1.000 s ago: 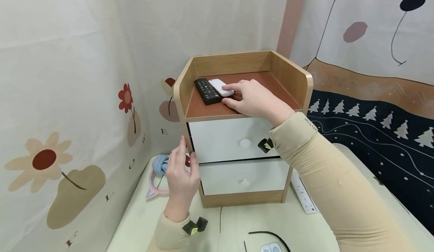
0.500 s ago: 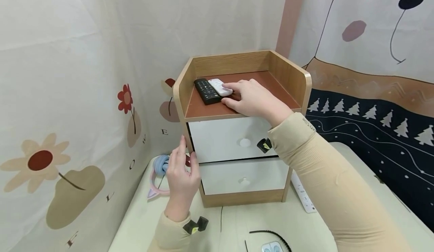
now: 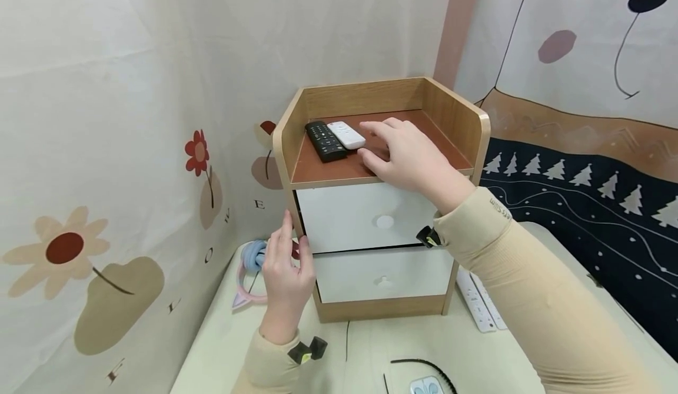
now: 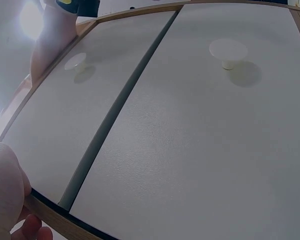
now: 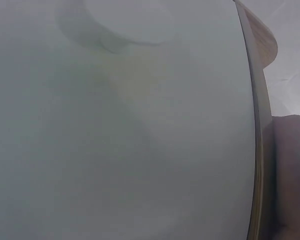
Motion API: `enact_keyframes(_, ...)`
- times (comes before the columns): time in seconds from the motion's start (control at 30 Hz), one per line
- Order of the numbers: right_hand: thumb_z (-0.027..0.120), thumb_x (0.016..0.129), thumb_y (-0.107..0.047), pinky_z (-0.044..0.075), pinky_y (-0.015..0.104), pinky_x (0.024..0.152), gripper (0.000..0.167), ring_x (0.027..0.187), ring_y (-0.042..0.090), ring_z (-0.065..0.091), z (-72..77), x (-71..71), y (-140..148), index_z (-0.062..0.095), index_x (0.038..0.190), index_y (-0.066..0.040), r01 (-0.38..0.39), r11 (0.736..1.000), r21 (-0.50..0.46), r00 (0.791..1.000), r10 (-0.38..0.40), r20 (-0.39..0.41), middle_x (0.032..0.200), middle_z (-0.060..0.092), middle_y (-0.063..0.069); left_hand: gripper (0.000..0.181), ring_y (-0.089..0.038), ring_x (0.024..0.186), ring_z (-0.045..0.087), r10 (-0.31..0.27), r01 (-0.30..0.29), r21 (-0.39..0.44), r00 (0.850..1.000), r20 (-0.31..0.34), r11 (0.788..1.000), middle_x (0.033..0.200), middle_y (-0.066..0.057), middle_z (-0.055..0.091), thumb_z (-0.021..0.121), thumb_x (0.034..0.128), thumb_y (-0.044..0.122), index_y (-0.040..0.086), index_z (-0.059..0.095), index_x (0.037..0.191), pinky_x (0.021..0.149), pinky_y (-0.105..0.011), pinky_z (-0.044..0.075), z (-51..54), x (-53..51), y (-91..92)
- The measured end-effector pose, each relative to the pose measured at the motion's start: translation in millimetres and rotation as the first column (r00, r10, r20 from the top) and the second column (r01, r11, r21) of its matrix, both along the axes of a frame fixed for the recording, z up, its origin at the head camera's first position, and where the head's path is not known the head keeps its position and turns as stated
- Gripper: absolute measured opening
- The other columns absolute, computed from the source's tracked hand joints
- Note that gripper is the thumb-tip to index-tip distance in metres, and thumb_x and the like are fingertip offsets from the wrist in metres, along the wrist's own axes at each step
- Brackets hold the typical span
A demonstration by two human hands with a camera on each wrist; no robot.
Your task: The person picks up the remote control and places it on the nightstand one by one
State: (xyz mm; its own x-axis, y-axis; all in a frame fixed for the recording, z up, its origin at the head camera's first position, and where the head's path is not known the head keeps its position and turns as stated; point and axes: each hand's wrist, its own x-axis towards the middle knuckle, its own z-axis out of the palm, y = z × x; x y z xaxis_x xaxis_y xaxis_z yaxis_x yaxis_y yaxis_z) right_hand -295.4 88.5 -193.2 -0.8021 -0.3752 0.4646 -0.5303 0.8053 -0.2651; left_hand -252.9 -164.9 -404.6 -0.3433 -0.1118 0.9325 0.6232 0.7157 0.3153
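Observation:
A small wooden cabinet [image 3: 371,310] with two white drawers has a brown top tray. On the tray's left side a black remote [image 3: 325,141] and a white remote [image 3: 346,135] lie side by side. Just right of the white remote, my right hand [image 3: 410,158] is over the tray with fingers spread and nothing held. My left hand [image 3: 288,279] rests with extended fingers against the cabinet's left side; the left wrist view shows its fingers at the wooden edge beside the drawers. In the right wrist view a drawer front [image 5: 140,140] fills most of the picture.
Left of the cabinet lie a blue coiled item [image 3: 253,256] and a pink headband [image 3: 241,285]. White power strips [image 3: 479,305] lie at its right. A black curved band [image 3: 431,366] and a small pale case [image 3: 426,386] are in front.
My right hand has let go of the white remote and moved slightly right, away from it. The left hand stays at the cabinet's side.

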Motion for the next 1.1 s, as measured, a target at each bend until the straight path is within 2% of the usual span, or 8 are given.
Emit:
enact_keyframes(0.1,0.067,0.107,-0.037,0.046,0.054,0.123,0.058,0.146,0.037,0.055,-4.3,5.4,4,0.057,0.161,-0.018,-0.024,0.999,-0.034,0.996,0.021,-0.081,0.156,0.062,0.013,0.057,-0.031,0.078,0.061,-0.003,0.003,0.005,1.0,0.023,1.0,0.115,-0.026,0.07,0.065,0.1014,-0.001,-0.006,0.054,0.158,0.064,-0.043,0.055,1.2,3.1,1.1)
enact_keyframes(0.2,0.07,0.106,-0.034,0.048,0.054,0.12,0.056,0.142,0.037,0.057,-9.6,9.9,8,0.06,0.158,-0.015,-0.064,0.994,-0.083,0.982,0.047,-0.184,0.151,0.064,0.014,0.057,-0.03,0.078,0.061,-0.002,0.002,-0.001,0.999,0.034,1.0,0.116,-0.026,0.07,0.064,0.1022,0.0,-0.005,0.054,0.158,0.065,-0.043,0.056,2.8,4.5,0.8)
enact_keyframes(0.47,0.075,0.103,-0.025,0.051,0.051,0.114,0.053,0.136,0.036,0.061,-27.5,28.7,19,0.064,0.153,-0.011,-0.208,0.959,-0.192,0.903,0.113,-0.414,0.148,0.065,0.015,0.057,-0.03,0.079,0.061,-0.005,0.005,-0.009,0.999,0.037,1.0,0.117,-0.026,0.07,0.064,0.1026,0.0,-0.005,0.053,0.158,0.068,-0.041,0.056,4.7,8.7,0.0)
enact_keyframes(0.57,0.074,0.103,-0.025,0.052,0.051,0.111,0.054,0.132,0.037,0.062,-33.1,36.6,27,0.063,0.153,-0.008,-0.237,0.956,-0.173,0.859,0.123,-0.498,0.145,0.066,0.017,0.058,-0.028,0.079,0.061,-0.002,0.002,-0.014,1.0,0.029,1.0,0.116,-0.025,0.07,0.065,0.1019,-0.001,-0.005,0.053,0.159,0.069,-0.038,0.055,4.6,9.4,0.2)
enact_keyframes(0.67,0.075,0.101,-0.024,0.053,0.05,0.11,0.054,0.128,0.04,0.065,-39.4,40.9,37,0.065,0.151,-0.007,-0.265,0.951,-0.16,0.794,0.121,-0.595,0.141,0.069,0.02,0.059,-0.027,0.078,0.06,0.002,-0.002,-0.018,1.0,0.011,1.0,0.114,-0.025,0.071,0.066,0.1001,-0.003,-0.005,0.053,0.158,0.069,-0.035,0.054,2.6,8.2,0.2)
enact_keyframes(0.8,0.073,0.099,-0.023,0.051,0.03,0.113,0.048,0.121,0.04,0.068,-47.3,43.9,49,0.071,0.143,-0.004,-0.316,0.929,-0.194,0.718,0.101,-0.689,0.133,0.073,0.022,0.06,-0.027,0.078,0.06,0.004,-0.004,-0.018,1.0,0.004,1.0,0.113,-0.025,0.071,0.066,0.0992,-0.004,-0.006,0.054,0.158,0.068,-0.034,0.054,1.4,7.2,0.4)
enact_keyframes(0.93,0.07,0.098,-0.022,0.045,0.012,0.107,0.041,0.101,0.039,0.068,-55.4,47.8,60,0.076,0.131,0.001,-0.381,0.886,-0.263,0.66,0.062,-0.749,0.123,0.075,0.026,0.058,-0.028,0.08,0.06,0.003,-0.003,-0.013,1.0,0.019,1.0,0.114,-0.025,0.07,0.065,0.1008,-0.002,-0.006,0.054,0.157,0.067,-0.036,0.054,2.8,7.9,1.2)
enact_keyframes(1.1,0.07,0.096,-0.019,0.047,0.01,0.101,0.038,0.086,0.041,0.064,-67.8,52.0,71,0.076,0.124,0.005,-0.416,0.847,-0.331,0.611,-0.01,-0.792,0.118,0.074,0.03,0.057,-0.029,0.08,0.06,-0.001,0.001,-0.012,1.0,0.022,1.0,0.116,-0.025,0.07,0.064,0.1009,-0.002,-0.006,0.054,0.157,0.065,-0.038,0.056,4.5,8.5,1.4)
